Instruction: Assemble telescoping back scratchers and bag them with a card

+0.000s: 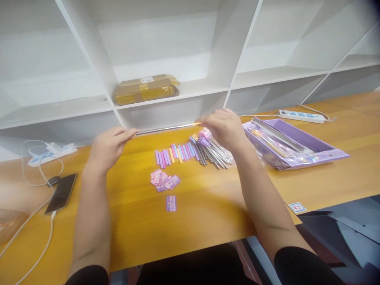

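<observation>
A thin metal telescopic back scratcher (pixel 166 128) is stretched out level above the table. My left hand (pixel 110 145) pinches its left end. At its other end, my right hand (pixel 224 127) grips the yellow part, mostly hidden by my fingers. Below lies a pile of similar metal back scratchers (pixel 212 152) with blue, yellow and purple claw heads. Beside the pile, a row of short purple, pink, blue and yellow sleeves (pixel 178 153) lies on the table. Nearer me are overlapping printed cards (pixel 163 181) and a single card (pixel 171 203).
An open purple box (pixel 308 158) with wrapped pieces stands on the right of the wooden table (pixel 142 229). Power strips (pixel 303 116) lie at both sides. A phone (pixel 61 194) with white cables is at left. A taped parcel (pixel 147 90) sits on the white shelf.
</observation>
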A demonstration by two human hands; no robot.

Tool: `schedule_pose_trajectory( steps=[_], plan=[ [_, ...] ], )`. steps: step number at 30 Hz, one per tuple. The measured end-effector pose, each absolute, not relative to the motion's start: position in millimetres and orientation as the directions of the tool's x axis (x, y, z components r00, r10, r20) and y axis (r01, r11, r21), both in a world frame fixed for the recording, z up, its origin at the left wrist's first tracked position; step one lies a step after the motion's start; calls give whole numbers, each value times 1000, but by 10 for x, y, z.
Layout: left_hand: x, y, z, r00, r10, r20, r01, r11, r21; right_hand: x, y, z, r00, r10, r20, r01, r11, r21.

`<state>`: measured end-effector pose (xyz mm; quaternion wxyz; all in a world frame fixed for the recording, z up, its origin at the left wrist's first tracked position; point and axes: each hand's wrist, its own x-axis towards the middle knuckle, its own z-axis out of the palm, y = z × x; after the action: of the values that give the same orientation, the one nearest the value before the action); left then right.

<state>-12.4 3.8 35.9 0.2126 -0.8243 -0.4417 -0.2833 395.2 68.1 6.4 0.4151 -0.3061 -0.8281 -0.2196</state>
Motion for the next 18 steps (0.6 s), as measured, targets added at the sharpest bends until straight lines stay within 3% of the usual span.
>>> schedule_pose_trajectory(
  steps=[18],
  plan=[
    [-192,60,319,470,595,652,837,-536,-114,4036,695,77,-472,290,832,712,683,166]
  ],
)
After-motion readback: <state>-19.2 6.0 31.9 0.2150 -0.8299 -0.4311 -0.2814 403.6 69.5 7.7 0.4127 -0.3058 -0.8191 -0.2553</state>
